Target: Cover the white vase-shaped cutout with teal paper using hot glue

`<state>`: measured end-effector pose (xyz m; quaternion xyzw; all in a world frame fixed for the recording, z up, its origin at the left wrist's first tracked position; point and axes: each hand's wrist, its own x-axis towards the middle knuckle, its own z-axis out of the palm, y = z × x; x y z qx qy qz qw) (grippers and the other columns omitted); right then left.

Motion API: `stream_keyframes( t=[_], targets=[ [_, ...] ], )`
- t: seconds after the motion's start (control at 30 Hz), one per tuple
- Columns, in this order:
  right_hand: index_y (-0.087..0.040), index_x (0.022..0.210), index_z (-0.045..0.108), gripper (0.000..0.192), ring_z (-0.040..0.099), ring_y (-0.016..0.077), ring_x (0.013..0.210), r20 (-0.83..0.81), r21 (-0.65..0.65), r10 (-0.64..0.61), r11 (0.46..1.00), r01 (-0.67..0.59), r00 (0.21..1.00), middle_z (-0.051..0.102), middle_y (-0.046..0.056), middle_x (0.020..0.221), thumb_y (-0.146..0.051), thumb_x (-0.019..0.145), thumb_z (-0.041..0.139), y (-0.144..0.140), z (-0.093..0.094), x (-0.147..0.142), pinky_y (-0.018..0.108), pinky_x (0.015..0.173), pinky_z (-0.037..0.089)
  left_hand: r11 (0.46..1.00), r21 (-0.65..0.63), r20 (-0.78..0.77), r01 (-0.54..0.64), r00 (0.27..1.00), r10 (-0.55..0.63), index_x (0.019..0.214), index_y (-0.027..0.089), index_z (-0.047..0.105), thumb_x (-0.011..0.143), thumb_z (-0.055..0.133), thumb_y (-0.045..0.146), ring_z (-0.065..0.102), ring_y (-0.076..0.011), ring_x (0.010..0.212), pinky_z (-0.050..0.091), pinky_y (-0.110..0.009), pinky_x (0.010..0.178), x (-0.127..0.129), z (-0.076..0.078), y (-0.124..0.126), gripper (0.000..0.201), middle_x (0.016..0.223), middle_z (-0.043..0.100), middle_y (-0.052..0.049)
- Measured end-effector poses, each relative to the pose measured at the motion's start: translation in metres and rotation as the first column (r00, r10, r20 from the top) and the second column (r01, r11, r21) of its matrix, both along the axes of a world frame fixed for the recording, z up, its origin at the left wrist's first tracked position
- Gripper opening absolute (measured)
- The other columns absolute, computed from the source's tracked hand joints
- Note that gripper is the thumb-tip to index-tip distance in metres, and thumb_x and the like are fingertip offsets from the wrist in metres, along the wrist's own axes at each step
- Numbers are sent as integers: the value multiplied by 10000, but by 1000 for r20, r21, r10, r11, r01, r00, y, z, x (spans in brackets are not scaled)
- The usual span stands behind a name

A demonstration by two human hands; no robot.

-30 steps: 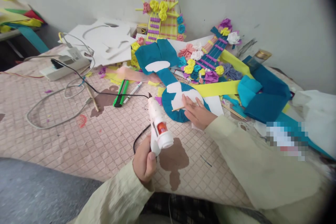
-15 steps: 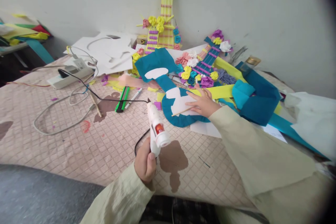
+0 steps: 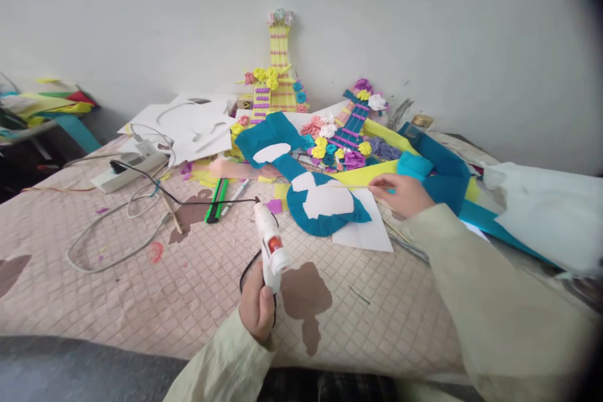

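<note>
1. Left hand [image 3: 257, 308] has its grip closed around the handle of a white glue gun [image 3: 269, 245], nozzle pointing up and away, black cord [image 3: 188, 185] running off to a power strip [image 3: 125, 171].
2. Right hand [image 3: 400, 193] pinches a thin wooden stick [image 3: 351, 186] between its fingertips, holding it just above the right edge of the teal guitar cutout [image 3: 325, 210].
3. Cutout lies flat on the quilted desk [image 3: 141, 276], white paper patches on its body and neck, a white sheet [image 3: 365, 235] tucked under its lower right.
4. Judged step: a stick is being positioned while the gun stands ready, well short of the cutout. Next move, by judgement, calls for bringing nozzle and stick together without dragging the cord across loose paper.
5. Two finished guitars, yellow [image 3: 277, 75] and teal [image 3: 353, 122], lean by the wall.
6. Green-and-black marker [image 3: 215, 200] lies beside the cord.
7. No brand, label or writing is legible.
</note>
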<state>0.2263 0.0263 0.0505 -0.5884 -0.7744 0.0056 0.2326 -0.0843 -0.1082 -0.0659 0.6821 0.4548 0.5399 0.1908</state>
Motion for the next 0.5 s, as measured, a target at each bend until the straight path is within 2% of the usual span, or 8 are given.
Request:
stream_keyframes(
  t=[0.1,0.13,0.2,0.27,0.3,0.37,0.43,0.5],
  targets=[
    [-156,792,614,270,641,182,709,-27,-18,-179,984,179,983,684,97,804,-382,792,465,-60,-6,29,269,614,475,1000,22,-16,8,1000,-8,1140,100,484,895,223,415,542,-294,1010,482,-401,718,-1,-2,2,477,1077,567,-175],
    [-181,793,614,260,637,192,692,-27,-53,-341,939,339,940,685,84,784,-390,790,458,-80,-14,37,281,593,468,1000,15,-13,2,1000,-2,1132,100,488,896,221,413,546,-291,1006,484,-399,716,-1,-2,2,474,1067,571,-173],
    [-223,789,614,289,629,229,678,77,-142,-537,828,543,840,681,64,750,-406,809,392,-118,-37,49,325,555,448,1000,9,-14,-15,1000,15,1113,101,492,897,223,418,566,-277,959,488,-385,703,-2,0,3,469,1005,586,-161],
    [-225,778,619,274,616,244,630,153,-178,-614,754,633,774,673,70,759,-427,765,435,-146,-62,54,348,534,445,999,22,-60,-34,998,35,1098,104,489,897,220,419,585,-250,865,487,-363,676,-3,7,3,461,922,593,-140],
    [-226,773,617,271,612,242,622,159,-177,-605,760,625,780,666,67,751,-430,755,440,-156,-72,53,348,527,446,998,35,-101,-44,994,48,1084,108,490,897,218,416,587,-233,803,484,-347,652,-4,12,3,451,875,591,-124],
    [-224,811,611,286,616,247,723,124,-68,-570,812,580,812,654,75,852,-440,753,433,-169,-84,48,355,576,463,997,33,-207,-74,975,79,1037,123,497,899,233,394,567,-193,677,469,-308,591,-11,23,4,403,774,577,-82],
    [-213,864,601,330,601,256,829,69,43,-527,850,525,847,629,87,950,-462,768,407,-173,-85,41,363,630,469,993,17,-316,-120,941,119,1007,136,494,895,274,372,541,-168,609,450,-279,550,-22,34,6,342,725,562,-52],
    [-202,872,597,372,594,252,827,4,81,-492,868,490,871,623,91,937,-494,776,387,-171,-78,33,367,660,467,989,27,-428,-144,893,142,979,145,493,882,322,362,540,-166,626,446,-272,563,-39,40,10,292,740,567,-50]
  ],
)
